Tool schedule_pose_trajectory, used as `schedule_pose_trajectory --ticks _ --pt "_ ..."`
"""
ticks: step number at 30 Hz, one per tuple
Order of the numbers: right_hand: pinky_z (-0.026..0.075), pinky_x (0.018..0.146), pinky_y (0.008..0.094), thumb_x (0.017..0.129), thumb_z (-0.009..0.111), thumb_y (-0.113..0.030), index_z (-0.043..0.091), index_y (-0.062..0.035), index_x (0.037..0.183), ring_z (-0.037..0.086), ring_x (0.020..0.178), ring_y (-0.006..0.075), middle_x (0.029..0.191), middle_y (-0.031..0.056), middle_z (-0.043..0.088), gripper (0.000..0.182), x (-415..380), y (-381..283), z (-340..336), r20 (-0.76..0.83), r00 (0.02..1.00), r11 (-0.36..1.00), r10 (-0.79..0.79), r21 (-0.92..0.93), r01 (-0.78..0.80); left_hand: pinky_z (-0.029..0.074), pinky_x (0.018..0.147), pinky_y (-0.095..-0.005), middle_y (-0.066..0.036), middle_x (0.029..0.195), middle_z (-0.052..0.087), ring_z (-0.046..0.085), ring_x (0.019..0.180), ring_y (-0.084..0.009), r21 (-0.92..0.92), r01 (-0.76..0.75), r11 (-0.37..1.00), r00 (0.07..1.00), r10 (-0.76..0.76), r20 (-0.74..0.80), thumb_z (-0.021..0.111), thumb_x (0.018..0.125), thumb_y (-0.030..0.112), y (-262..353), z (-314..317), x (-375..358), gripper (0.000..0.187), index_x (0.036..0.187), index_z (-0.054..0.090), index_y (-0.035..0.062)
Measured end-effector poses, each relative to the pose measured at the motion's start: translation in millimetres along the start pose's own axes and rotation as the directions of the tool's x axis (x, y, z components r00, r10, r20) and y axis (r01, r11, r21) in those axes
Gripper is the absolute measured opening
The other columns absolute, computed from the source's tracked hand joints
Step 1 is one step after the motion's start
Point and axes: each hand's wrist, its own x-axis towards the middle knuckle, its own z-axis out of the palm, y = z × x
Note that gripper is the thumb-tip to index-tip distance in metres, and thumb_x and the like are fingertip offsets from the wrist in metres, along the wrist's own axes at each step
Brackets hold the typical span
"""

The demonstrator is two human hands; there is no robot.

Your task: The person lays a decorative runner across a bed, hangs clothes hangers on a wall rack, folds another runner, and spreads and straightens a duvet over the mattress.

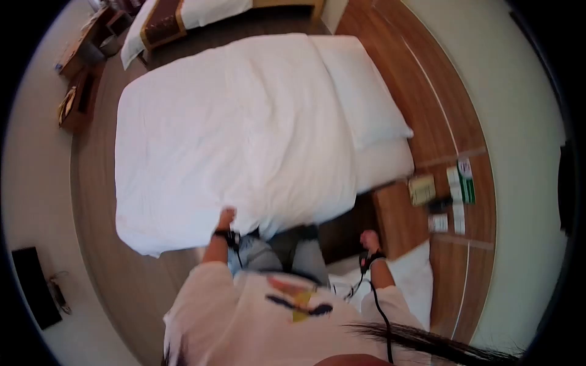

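A white duvet [238, 122] covers most of the bed, with soft wrinkles across its middle and near edge. My left hand [227, 216] is at the duvet's near side, its fingers curled closed; whether cloth is pinched in them is hidden. Over the dark gap beside the bed, my right hand [368, 239] is curled into a loose fist, apart from the bedding, and nothing shows in it. Both wrists wear black straps, with a cable on the right one. A white pillow [366, 104] lies at the head end, on the right.
A wooden bedside ledge [400, 226] holds a yellowish box [422, 190] and several cards and leaflets. White bedding of a second bed [412, 274] is close on my right. Another bed [213, 9] stands beyond. A wooden desk [82, 97] lines the left wall.
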Motion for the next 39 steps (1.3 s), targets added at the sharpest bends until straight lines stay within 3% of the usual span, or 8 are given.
schedule_pose_trajectory --ticks 3,9,16,21,29,32,36,39 --pt "0.041 0.049 0.0286 0.069 0.045 -0.011 0.051 -0.0024 0.074 0.052 0.059 0.0187 0.069 0.0100 0.053 0.011 40.5 16.0 -3.8 -0.057 0.879 0.871 0.473 -0.119 -0.476 0.040 0.073 -0.0317 -0.013 0.086 0.051 0.049 0.082 -0.0241 0.348 0.272 0.897 0.940 -0.171 -0.294 0.067 0.054 0.026 -24.2 88.8 -27.1 0.054 0.096 0.045 0.0002" --pt "0.040 0.069 0.0312 0.064 0.054 -0.012 0.050 0.0024 0.083 0.051 0.078 0.0245 0.079 0.0118 0.054 0.024 108.0 -81.8 -14.6 0.119 0.858 0.863 0.500 0.016 -0.506 0.023 0.091 -0.0342 -0.023 0.112 0.030 0.028 0.107 -0.0311 0.277 0.253 0.927 0.865 -0.088 -0.494 0.075 0.043 0.026 -31.7 170.5 -14.1 0.094 0.112 0.022 -0.0101" --pt "0.026 0.090 0.0302 0.057 0.067 -0.015 0.011 0.0027 0.119 0.029 0.109 0.0249 0.120 0.0192 0.024 0.086 168.4 -25.0 15.1 0.178 0.834 0.843 0.523 0.034 -0.536 0.038 0.076 -0.0326 -0.021 0.095 0.048 0.048 0.087 -0.0301 0.117 0.217 0.969 0.836 -0.123 -0.534 0.070 0.052 0.027 5.8 196.8 -20.6 0.073 0.107 0.031 -0.0012" --pt "0.025 0.090 0.0298 0.060 0.065 -0.008 0.015 -0.0006 0.120 0.032 0.107 0.0231 0.119 0.0151 0.029 0.078 161.2 -48.2 24.4 0.283 0.883 0.810 0.374 0.365 -0.459 0.039 0.072 -0.0334 -0.017 0.090 0.053 0.050 0.085 -0.0286 0.025 0.472 0.881 0.837 -0.440 -0.326 0.064 0.058 0.033 -13.3 225.3 -48.2 0.052 0.096 0.046 0.0024" --pt "0.038 0.073 0.0287 0.065 0.055 -0.011 0.043 0.0034 0.099 0.047 0.081 0.0212 0.090 0.0098 0.050 0.039 127.8 -178.9 -38.7 0.565 0.783 0.740 0.261 0.404 -0.538 0.041 0.071 -0.0385 -0.012 0.089 0.054 0.049 0.086 -0.0272 0.482 0.481 0.732 0.795 -0.133 -0.592 0.050 0.065 0.043 106.6 212.6 -92.3 0.042 0.094 0.052 0.0121" --pt "0.038 0.076 0.0312 0.070 0.046 -0.029 0.042 0.0020 0.100 0.046 0.087 0.0223 0.097 0.0109 0.047 0.043 94.1 -242.2 -102.1 0.585 0.775 0.596 0.239 0.542 -0.593 0.042 0.057 -0.0345 -0.010 0.071 0.055 0.053 0.068 -0.0267 0.207 0.273 0.940 0.754 -0.076 -0.652 0.055 0.063 0.038 200.0 171.7 -148.4 0.037 0.084 0.052 0.0071" --pt "0.037 0.080 0.0330 0.076 0.042 -0.033 0.035 0.0009 0.111 0.044 0.094 0.0237 0.106 0.0133 0.044 0.050 91.8 -190.6 -109.2 0.492 0.855 0.746 0.162 0.506 -0.432 0.040 0.056 -0.0294 -0.008 0.067 0.054 0.052 0.063 -0.0222 0.634 0.073 0.769 0.268 0.598 -0.756 0.057 0.064 0.037 190.8 176.7 -171.6 0.039 0.084 0.054 0.0031" --pt "0.036 0.080 0.0352 0.074 0.044 -0.044 0.035 -0.0048 0.114 0.041 0.097 0.0252 0.112 0.0105 0.041 0.056 96.7 -133.7 -83.8 0.632 0.728 0.483 0.266 0.566 -0.668 0.039 0.060 -0.0256 -0.007 0.069 0.053 0.050 0.065 -0.0149 -0.405 -0.033 0.914 0.774 -0.233 -0.589 0.056 0.068 0.037 95.9 238.5 -146.6 0.041 0.087 0.054 0.0004"
